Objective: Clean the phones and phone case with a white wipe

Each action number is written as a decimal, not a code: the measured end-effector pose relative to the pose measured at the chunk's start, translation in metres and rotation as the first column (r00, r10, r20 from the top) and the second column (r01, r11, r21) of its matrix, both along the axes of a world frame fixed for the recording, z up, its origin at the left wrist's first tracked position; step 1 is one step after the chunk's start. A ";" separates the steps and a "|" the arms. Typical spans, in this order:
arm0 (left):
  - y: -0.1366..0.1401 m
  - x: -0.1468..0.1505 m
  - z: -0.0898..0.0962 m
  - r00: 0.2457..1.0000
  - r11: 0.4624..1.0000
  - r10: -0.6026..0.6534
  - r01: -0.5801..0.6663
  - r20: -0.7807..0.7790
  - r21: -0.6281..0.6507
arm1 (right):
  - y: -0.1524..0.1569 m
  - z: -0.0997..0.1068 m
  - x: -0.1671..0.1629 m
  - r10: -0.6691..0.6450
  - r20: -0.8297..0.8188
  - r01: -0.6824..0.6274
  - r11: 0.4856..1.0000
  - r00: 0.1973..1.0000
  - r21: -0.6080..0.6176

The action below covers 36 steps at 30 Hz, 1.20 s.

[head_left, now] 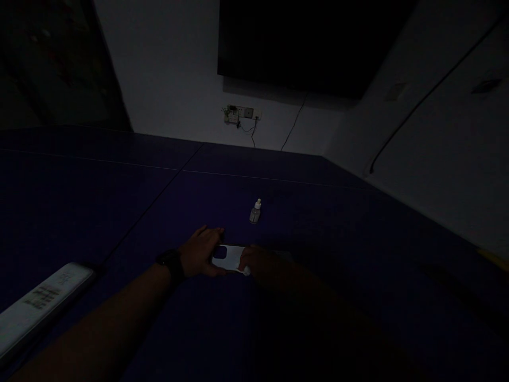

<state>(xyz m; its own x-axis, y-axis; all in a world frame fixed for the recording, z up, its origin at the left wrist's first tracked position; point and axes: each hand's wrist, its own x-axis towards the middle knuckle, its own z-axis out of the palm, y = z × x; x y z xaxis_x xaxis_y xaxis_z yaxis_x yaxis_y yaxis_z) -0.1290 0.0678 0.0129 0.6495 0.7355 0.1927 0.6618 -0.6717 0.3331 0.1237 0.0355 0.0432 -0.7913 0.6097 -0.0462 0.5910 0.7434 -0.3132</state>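
Note:
A pale phone case (231,258) with a dark camera cutout lies on the dark blue surface between my hands. My left hand (201,251), a watch on its wrist, grips the case at its cutout end, thumb on the near edge and fingers at the far edge. Over the other end is my right hand (258,261), its bent fingers pressing a small white wad (246,270), perhaps tissue or cotton, against the case. Just beyond the case stands a small clear dropper bottle (255,213) with a white top. The room is very dim.
A long white box or strip (43,302) with markings lies at the left. Farther off, wall sockets (247,113) with cables sit below a large dark screen (310,48). A dark cable (429,95) runs along the right wall.

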 end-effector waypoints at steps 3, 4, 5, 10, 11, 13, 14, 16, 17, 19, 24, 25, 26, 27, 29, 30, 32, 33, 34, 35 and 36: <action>-0.001 0.001 0.000 1.000 1.000 -0.002 0.002 -0.002 0.006 | 0.003 0.007 0.010 -0.079 0.096 0.083 0.996 0.992 -0.043; -0.001 0.001 0.000 1.000 1.000 0.000 0.000 -0.002 0.010 | 0.002 0.007 0.010 -0.096 0.103 0.100 0.994 0.990 -0.035; -0.001 0.001 -0.001 1.000 1.000 0.003 -0.003 0.000 0.016 | 0.001 0.005 0.009 -0.098 0.092 0.100 0.995 0.991 -0.021; -0.001 0.001 -0.003 1.000 1.000 0.018 -0.017 -0.014 0.013 | -0.007 -0.009 -0.018 0.022 -0.160 -0.013 0.998 0.987 0.056; -0.001 0.001 -0.003 1.000 1.000 0.017 -0.016 -0.018 0.009 | -0.008 -0.010 -0.021 0.033 -0.186 -0.022 0.998 0.982 0.065; 0.000 0.001 -0.002 1.000 1.000 0.013 -0.012 -0.015 0.010 | -0.006 -0.007 -0.020 0.037 -0.153 -0.028 0.998 0.988 0.064; 0.000 0.000 -0.002 1.000 1.000 0.010 -0.010 -0.010 0.011 | -0.005 -0.003 -0.015 0.030 -0.100 -0.025 0.998 0.994 0.049; 0.000 0.000 -0.001 1.000 1.000 0.001 -0.001 0.000 0.009 | -0.002 0.007 -0.001 -0.009 0.030 0.009 1.000 1.000 0.002; 0.000 0.000 -0.001 1.000 1.000 -0.003 0.003 0.006 0.008 | -0.001 0.012 0.006 -0.042 0.078 0.044 0.999 0.996 -0.025; 0.000 0.000 -0.001 1.000 1.000 -0.006 0.006 0.016 0.011 | 0.000 0.020 0.019 -0.132 0.160 0.143 0.988 0.978 -0.059; 0.000 0.001 -0.001 1.000 1.000 0.014 -0.014 0.011 0.010 | 0.001 0.012 0.013 -0.141 0.171 0.145 0.989 0.975 -0.016; 0.000 0.001 -0.001 1.000 1.000 0.013 -0.013 0.006 0.007 | 0.001 0.007 0.007 -0.103 0.133 0.105 0.994 0.986 -0.009; -0.001 0.001 -0.001 1.000 1.000 0.013 -0.013 0.000 0.005 | 0.000 0.001 0.001 -0.078 0.088 0.078 0.997 0.993 0.000; -0.001 0.001 0.000 1.000 1.000 0.015 -0.015 -0.005 0.003 | -0.002 -0.004 -0.006 -0.059 0.028 0.059 0.998 0.998 0.012; -0.001 0.001 0.000 1.000 1.000 0.016 -0.016 -0.010 0.000 | -0.005 -0.010 -0.015 -0.028 -0.125 0.034 0.998 0.992 0.043; -0.001 0.001 0.000 1.000 1.000 0.015 -0.015 -0.008 0.002 | -0.007 -0.012 -0.018 -0.017 -0.185 0.027 0.998 0.983 0.055; -0.001 0.001 0.000 1.000 1.000 0.011 -0.011 0.000 0.006 | -0.011 -0.011 -0.020 -0.015 -0.231 0.028 0.998 0.973 0.054; -0.001 0.000 0.000 1.000 1.000 0.007 -0.007 0.003 0.006 | -0.011 -0.009 -0.019 -0.029 -0.215 0.038 0.999 0.976 0.038; -0.001 0.000 0.001 1.000 1.000 0.002 -0.002 0.005 0.001 | -0.011 -0.006 -0.016 -0.053 -0.184 0.056 0.998 0.982 0.013; -0.001 0.000 0.001 1.000 1.000 -0.002 0.002 0.005 -0.005 | -0.011 -0.003 -0.013 -0.084 -0.149 0.082 0.996 0.985 -0.015; -0.001 -0.001 0.002 1.000 1.000 -0.009 0.009 0.006 -0.012 | -0.010 0.001 -0.009 -0.117 -0.112 0.113 0.993 0.987 -0.044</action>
